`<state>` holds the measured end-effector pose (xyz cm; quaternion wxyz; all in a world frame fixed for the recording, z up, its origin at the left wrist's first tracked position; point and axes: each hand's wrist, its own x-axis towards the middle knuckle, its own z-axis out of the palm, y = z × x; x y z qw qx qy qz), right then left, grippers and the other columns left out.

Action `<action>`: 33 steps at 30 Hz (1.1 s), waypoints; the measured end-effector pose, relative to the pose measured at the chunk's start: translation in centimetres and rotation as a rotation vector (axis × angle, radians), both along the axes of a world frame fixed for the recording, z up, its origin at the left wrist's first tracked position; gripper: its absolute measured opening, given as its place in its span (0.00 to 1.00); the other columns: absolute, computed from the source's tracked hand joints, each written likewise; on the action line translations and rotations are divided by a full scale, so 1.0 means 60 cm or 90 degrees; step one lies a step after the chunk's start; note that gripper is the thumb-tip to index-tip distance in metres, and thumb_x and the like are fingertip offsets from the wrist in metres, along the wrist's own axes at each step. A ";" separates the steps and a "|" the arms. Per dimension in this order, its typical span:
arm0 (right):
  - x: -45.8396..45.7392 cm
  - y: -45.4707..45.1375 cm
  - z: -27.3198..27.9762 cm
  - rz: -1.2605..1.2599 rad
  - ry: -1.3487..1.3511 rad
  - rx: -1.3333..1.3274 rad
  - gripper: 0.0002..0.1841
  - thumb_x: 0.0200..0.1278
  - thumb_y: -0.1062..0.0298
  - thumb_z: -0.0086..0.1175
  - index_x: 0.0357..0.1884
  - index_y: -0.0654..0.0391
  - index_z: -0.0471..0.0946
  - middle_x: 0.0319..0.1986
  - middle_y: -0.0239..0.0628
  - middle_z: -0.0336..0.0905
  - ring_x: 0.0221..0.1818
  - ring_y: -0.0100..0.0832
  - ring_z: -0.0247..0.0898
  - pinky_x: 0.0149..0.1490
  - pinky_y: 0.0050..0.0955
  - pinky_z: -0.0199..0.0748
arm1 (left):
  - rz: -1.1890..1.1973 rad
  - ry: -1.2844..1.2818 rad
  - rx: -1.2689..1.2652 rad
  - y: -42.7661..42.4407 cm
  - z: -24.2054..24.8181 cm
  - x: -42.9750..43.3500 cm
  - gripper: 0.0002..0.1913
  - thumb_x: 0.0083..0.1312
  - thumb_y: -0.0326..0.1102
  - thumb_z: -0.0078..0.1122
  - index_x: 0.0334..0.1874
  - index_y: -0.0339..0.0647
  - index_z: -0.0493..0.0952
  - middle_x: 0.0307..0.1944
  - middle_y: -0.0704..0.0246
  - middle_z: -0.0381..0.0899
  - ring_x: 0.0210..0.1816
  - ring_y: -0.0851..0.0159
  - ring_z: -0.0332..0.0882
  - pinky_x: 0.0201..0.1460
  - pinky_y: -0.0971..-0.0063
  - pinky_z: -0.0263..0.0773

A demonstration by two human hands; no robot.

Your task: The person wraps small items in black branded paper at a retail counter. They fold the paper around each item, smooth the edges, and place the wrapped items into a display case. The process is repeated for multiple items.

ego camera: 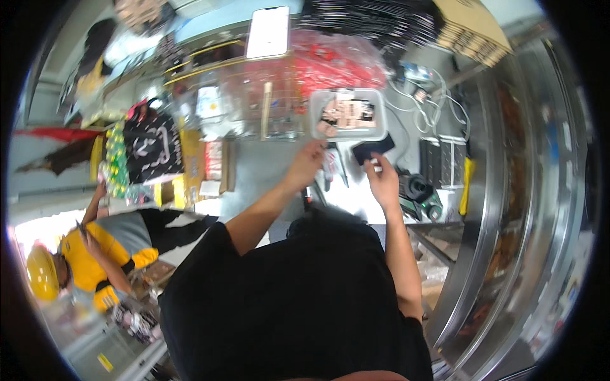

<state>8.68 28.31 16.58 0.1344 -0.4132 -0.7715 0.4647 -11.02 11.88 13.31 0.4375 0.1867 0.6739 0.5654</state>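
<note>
A translucent plastic tub [314, 116] stands on the counter in front of me, with pink-and-black printed cards [350, 113] in it. My left hand [307, 164] is at the tub's near left edge, fingers bent; blur hides whether anything is between them. At the near edge of a dark flat object like a phone [371, 150], my right hand [382, 181] has its fingertips close to or touching it. Something small and white shows by those fingers, and I cannot tell if they grip. Between the hands lie a few slim items, apparently pens or tools [336, 169].
A heat-seal-like black and green device [421, 195] is right of my right hand. White cables [429, 107] trail behind it. Red plastic packaging [333, 62] and a lit screen [268, 32] stand at the back. Metal rails [495, 190] bound the right. A helmeted person [95, 257] is at left.
</note>
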 end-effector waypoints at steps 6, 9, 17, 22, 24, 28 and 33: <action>0.139 -0.060 -0.027 0.161 -0.074 -0.219 0.20 0.77 0.66 0.64 0.66 0.62 0.79 0.41 0.37 0.86 0.39 0.24 0.81 0.44 0.25 0.79 | 0.154 -0.021 -0.021 -0.154 -0.033 0.048 0.15 0.74 0.25 0.60 0.62 0.36 0.79 0.44 0.68 0.86 0.42 0.70 0.85 0.48 0.73 0.80; 0.213 -0.068 -0.048 0.077 -0.114 -0.157 0.18 0.77 0.69 0.62 0.65 0.62 0.80 0.40 0.37 0.86 0.39 0.25 0.81 0.45 0.26 0.79 | 0.350 -0.079 -0.042 -0.230 -0.029 -0.019 0.10 0.76 0.27 0.60 0.56 0.38 0.80 0.44 0.68 0.87 0.43 0.69 0.88 0.47 0.73 0.82; 0.329 -0.106 -0.085 0.037 -0.186 -0.099 0.14 0.79 0.65 0.60 0.58 0.62 0.83 0.34 0.41 0.86 0.34 0.28 0.81 0.41 0.30 0.78 | 0.610 -0.051 0.039 -0.228 -0.056 -0.218 0.20 0.76 0.40 0.66 0.61 0.36 0.71 0.43 0.64 0.82 0.32 0.63 0.87 0.30 0.70 0.81; 0.364 -0.131 -0.082 -0.066 -0.147 -0.165 0.14 0.82 0.69 0.51 0.62 0.61 0.79 0.35 0.43 0.88 0.36 0.28 0.84 0.44 0.31 0.80 | 0.389 0.646 -0.429 -0.316 -0.085 -0.181 0.18 0.71 0.36 0.65 0.59 0.36 0.76 0.51 0.55 0.81 0.43 0.45 0.86 0.47 0.55 0.81; 0.364 -0.147 -0.084 -0.061 -0.068 -0.086 0.15 0.83 0.72 0.47 0.64 0.60 0.77 0.35 0.43 0.88 0.35 0.28 0.85 0.45 0.30 0.81 | 0.319 0.758 -0.543 -0.349 -0.092 -0.186 0.17 0.68 0.33 0.64 0.57 0.37 0.78 0.53 0.51 0.80 0.49 0.40 0.83 0.53 0.50 0.79; 0.337 -0.180 -0.084 -0.072 -0.168 -0.149 0.15 0.82 0.77 0.45 0.64 0.59 0.77 0.33 0.43 0.89 0.35 0.28 0.86 0.45 0.31 0.81 | 0.274 0.713 -0.566 -0.364 -0.082 -0.215 0.17 0.65 0.30 0.63 0.57 0.38 0.79 0.54 0.47 0.78 0.54 0.39 0.79 0.59 0.48 0.76; 0.265 -0.211 -0.054 -0.173 0.122 -0.367 0.21 0.78 0.82 0.44 0.69 0.58 0.70 0.59 0.48 0.81 0.51 0.35 0.85 0.54 0.32 0.84 | 0.102 0.723 -0.187 -0.266 0.002 -0.097 0.16 0.64 0.25 0.64 0.55 0.40 0.80 0.55 0.52 0.79 0.55 0.41 0.79 0.59 0.54 0.78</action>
